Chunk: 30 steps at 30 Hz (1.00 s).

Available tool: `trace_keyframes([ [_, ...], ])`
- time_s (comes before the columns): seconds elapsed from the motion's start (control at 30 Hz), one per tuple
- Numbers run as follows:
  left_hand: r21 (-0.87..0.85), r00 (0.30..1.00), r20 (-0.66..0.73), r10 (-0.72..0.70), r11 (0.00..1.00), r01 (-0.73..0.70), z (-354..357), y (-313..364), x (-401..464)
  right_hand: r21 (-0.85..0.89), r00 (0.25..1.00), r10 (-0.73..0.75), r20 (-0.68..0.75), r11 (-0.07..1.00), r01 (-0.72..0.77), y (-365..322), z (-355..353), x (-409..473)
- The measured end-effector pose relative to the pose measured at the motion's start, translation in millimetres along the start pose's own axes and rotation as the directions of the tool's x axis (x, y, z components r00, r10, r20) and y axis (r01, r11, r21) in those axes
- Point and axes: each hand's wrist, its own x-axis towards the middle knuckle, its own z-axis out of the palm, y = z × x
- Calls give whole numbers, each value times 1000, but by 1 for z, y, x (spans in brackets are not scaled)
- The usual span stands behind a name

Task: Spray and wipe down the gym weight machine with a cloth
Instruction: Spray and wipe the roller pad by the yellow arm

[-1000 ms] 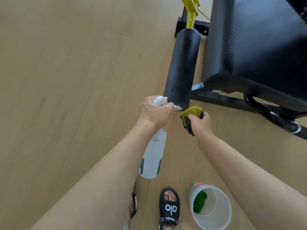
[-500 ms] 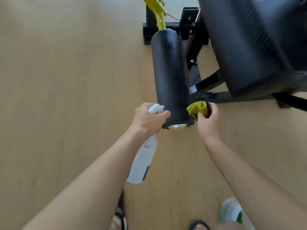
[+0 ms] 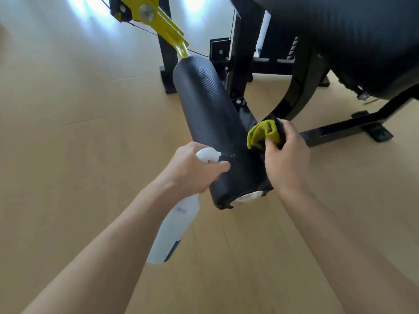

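The spraying step looks to be in hand: the left hand [image 3: 192, 171] is wrapped round the neck of a white spray bottle [image 3: 172, 232], forefinger curled at the trigger, with the nozzle aimed at the near end of the black foam roller pad [image 3: 213, 123] and almost touching its side. A few fine droplets seem to show just off the nozzle, though that is hard to be sure of. The right hand [image 3: 284, 159] grips a bunched yellow-green cloth [image 3: 263, 133], held against the roller's right flank, just above the sprayed patch. The roller hangs from a yellow lever arm [image 3: 158, 21] of the weight machine, beside its black padded seat [image 3: 353, 37] and black frame [image 3: 340, 132] standing on the wooden floor [image 3: 79, 132]. Next, by my reckoning, the cloth must be drawn round and along the wetted pad, while the bottle is held clear of it.
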Motion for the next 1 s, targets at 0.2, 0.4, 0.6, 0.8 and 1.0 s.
trace_keyframes([
  [0.2,42,997,-48,54,998,-52,2,-13,14,-3,990,-62,-127,998,62,13,-13,20],
  [0.4,-22,997,-43,64,998,-65,7,-19,25,-26,991,-132,-4,991,132,17,-19,10],
  [0.6,-154,990,-136,21,987,-42,6,-19,33,-57,887,-215,408,964,259,10,7,-26],
  [0.8,-176,991,-132,12,984,-36,-10,-26,37,-265,816,-392,424,808,526,20,19,-54],
  [1.0,-231,982,-188,-14,973,-30,-24,-33,40,-370,671,-444,593,590,718,-11,63,-24],
])
